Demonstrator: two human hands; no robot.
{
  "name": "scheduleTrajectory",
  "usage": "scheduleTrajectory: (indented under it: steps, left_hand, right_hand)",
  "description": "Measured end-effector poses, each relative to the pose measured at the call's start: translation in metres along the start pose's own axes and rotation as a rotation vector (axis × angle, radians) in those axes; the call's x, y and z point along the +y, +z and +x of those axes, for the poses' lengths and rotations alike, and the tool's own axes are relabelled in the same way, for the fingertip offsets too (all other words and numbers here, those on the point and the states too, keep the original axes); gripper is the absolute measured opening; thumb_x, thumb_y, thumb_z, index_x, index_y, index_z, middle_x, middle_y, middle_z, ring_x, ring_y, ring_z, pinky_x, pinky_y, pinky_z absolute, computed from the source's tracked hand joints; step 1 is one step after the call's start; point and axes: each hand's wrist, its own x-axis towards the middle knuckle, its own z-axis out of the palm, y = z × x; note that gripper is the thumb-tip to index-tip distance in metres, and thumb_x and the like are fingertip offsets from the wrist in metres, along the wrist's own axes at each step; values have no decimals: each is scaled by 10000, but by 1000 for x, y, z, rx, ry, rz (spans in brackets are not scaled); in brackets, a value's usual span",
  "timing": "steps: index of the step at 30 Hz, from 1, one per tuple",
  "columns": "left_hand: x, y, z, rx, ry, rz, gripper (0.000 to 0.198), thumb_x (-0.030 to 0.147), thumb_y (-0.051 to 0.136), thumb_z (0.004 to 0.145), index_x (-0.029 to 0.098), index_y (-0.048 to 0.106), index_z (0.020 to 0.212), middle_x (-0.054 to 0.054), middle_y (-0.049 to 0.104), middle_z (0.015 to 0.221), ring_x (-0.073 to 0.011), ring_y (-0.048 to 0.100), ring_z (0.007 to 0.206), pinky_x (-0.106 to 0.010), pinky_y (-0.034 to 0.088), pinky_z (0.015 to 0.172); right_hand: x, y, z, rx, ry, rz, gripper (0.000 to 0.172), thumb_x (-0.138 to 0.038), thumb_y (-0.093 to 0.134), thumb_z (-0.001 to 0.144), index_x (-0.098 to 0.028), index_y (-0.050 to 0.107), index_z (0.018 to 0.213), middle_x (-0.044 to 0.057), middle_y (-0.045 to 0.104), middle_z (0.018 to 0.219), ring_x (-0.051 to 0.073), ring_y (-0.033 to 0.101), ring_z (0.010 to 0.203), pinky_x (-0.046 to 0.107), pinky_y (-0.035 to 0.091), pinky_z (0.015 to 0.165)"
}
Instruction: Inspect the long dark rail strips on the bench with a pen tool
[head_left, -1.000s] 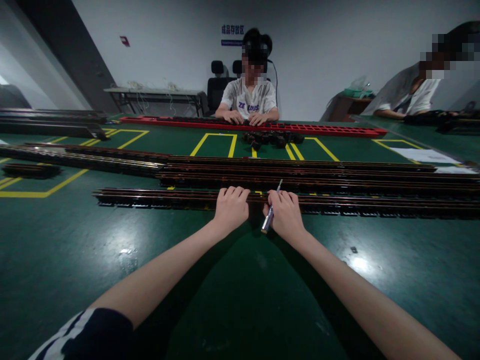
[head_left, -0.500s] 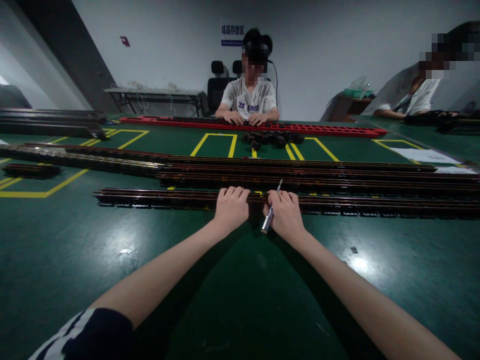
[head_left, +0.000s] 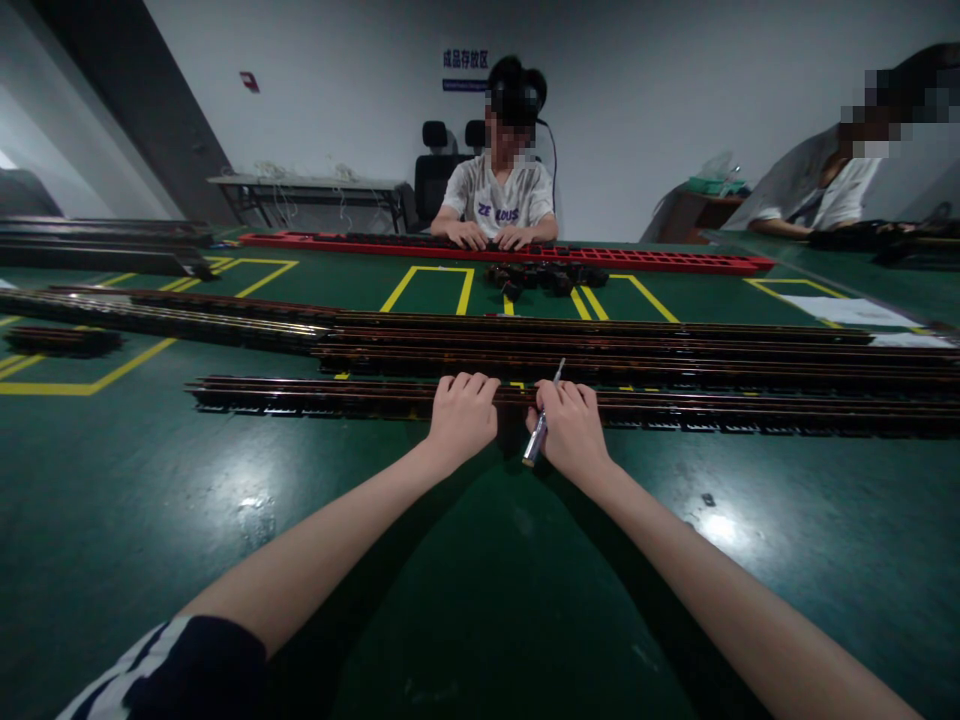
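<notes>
A long dark strip [head_left: 315,392] with shiny edges lies crosswise on the green table in front of me. My left hand [head_left: 465,415] is closed over it, fingers curled across the far side. Just to the right, my right hand [head_left: 574,425] also rests on the strip with bent fingers. Tucked in that hand is a slim silver metal tool [head_left: 535,443], its thin tip pointing away from me and its thick end towards me. Its exact kind is unclear. The thumbs are partly hidden.
Behind the strip lies a bundle of similar long dark strips [head_left: 600,345]. Further back is a red slotted rail [head_left: 660,260], with a pile of small dark parts [head_left: 551,277] before it. A co-worker [head_left: 499,195] sits opposite; another person [head_left: 814,195] is at the right.
</notes>
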Motion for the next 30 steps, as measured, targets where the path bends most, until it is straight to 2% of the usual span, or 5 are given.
scheduleTrajectory:
  steps: [30]
  left_hand:
    - [0,2,0,22,9,-1,342,140,397,875,137,644,1110,-96,691,1103,-244,607,991,-411,431,856]
  right_hand:
    - [2,2,0,18,-13,5,133,-166,451,836,-136,550,920,122,661,906,258,552,894,375,315,878]
